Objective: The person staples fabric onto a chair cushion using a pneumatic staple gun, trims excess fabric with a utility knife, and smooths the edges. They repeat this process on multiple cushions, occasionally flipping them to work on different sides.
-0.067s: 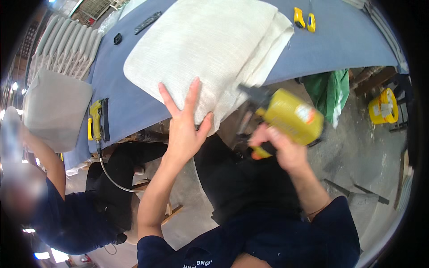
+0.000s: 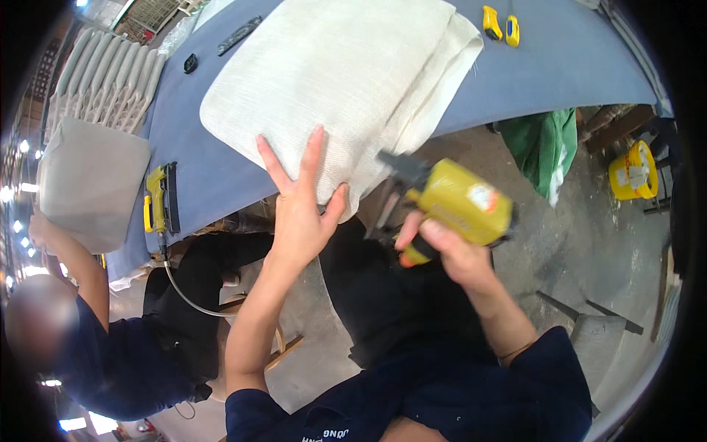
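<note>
Cream fabric [image 2: 331, 66], yellow power tool [image 2: 471, 202].
Your left hand [image 2: 298, 214] spread on the fabric; your right hand [image 2: 460, 250] wrapped round the tool.

Indoor light, moderate, fairly even over the blue table [image 2: 508, 92]; the pale cloth [image 2: 317, 74] is the brightest big surface, weave partly washed out toward the far edge, soft shading in its folds. Under the near edge it's darker; black trousers [image 2: 412, 309] lose detail. Glare spots [image 2: 7, 194] beyond the left edge, plus a blown-out white patch [image 2: 101, 423] bottom left. Yellow-green tool [image 2: 468, 202] and right hand [image 2: 460, 250] motion-blurred; left hand [image 2: 298, 217] sharper. Co-worker's head [image 2: 40, 320] smeared out. Strong fisheye: near edge bows toward the right corner, rim falls to black.
</note>
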A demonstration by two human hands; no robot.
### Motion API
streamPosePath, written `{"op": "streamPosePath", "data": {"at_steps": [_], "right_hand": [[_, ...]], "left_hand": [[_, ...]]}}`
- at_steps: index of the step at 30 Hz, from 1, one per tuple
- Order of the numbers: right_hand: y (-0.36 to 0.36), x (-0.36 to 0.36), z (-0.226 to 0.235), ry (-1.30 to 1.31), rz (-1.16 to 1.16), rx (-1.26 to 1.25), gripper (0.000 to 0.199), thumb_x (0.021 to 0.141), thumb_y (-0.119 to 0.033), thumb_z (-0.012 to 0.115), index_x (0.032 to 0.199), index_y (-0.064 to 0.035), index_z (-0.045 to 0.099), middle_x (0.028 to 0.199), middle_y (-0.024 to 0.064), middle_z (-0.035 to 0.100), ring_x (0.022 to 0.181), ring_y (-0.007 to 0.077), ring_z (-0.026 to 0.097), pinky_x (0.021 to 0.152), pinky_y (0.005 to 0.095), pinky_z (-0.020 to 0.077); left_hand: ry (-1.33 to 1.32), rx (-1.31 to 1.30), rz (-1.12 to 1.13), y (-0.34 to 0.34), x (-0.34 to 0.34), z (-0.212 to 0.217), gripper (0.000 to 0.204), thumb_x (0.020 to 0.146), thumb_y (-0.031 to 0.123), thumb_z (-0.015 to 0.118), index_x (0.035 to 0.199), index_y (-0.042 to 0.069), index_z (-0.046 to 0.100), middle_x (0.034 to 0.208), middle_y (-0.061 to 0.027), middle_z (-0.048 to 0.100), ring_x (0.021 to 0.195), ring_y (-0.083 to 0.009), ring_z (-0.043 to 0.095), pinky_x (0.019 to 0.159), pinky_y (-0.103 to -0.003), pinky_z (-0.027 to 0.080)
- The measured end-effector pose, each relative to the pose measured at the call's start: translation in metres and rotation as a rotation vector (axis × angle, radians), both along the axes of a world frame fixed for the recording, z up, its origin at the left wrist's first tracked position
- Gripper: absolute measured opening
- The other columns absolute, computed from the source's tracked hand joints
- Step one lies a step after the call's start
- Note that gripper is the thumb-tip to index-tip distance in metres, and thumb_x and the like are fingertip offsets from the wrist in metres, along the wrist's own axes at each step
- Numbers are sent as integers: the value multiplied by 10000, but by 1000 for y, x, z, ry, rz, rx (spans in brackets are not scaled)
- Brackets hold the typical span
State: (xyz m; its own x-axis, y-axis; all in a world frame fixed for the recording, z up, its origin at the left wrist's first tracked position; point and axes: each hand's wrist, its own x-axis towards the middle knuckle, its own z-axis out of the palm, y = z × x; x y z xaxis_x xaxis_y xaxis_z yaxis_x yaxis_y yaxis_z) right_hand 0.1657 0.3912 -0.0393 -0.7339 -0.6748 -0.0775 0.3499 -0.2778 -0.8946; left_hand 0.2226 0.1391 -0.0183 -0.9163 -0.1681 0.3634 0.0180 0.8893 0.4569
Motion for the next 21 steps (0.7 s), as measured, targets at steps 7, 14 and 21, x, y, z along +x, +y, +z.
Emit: {"op": "streamPosePath", "data": {"at_steps": [7,14,21], "right_hand": [[-40,5,-53,415,-181,20,372,882,-18,798,1230,6,671,927,62,756,803,149,746,756,292,576],[-47,-3,-86,656,-141,54,506,767,-124,891,1188,58,676,953,154,779,823,264,795,746,298,592],[-53,-12,-72,733,-152,44,349,759,-101,855,1062,-1,712,881,111,747,741,275,768,674,306,584]], "left_hand": [[-112,-57,25,0,-4,4,985,851,24,752,1700,229,296,1633,-484,-204,1115,-637,646,983,-510,585],[-120,-84,37,1,-7,7,1078,767,-63,734,1704,223,284,1644,-461,-226,1047,-612,690,953,-488,598],[-136,-44,55,0,-7,9,1076,758,-92,700,1705,203,283,1672,-430,-199,1188,-585,569,987,-482,551]]}}
